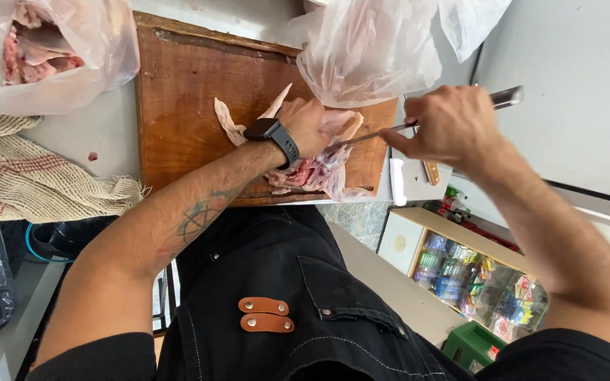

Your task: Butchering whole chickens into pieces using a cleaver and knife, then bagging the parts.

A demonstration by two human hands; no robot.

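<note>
A wooden cutting board (185,92) lies on a steel counter. On its near right part sits a piece of raw pale-pink meat (315,169) with loose skin. My left hand (305,123), a dark watch on its wrist, presses down on the meat. My right hand (450,123) grips a knife (368,135) by its metal handle; the thin blade points left and reaches the meat just under my left fingers.
A clear plastic bag with raw meat (44,49) lies at the far left, another clear bag (372,49) behind the board. A coarse striped cloth (30,176) lies left of the board. A second knife (428,169) rests by the counter's right edge. My black apron (284,282) fills the foreground.
</note>
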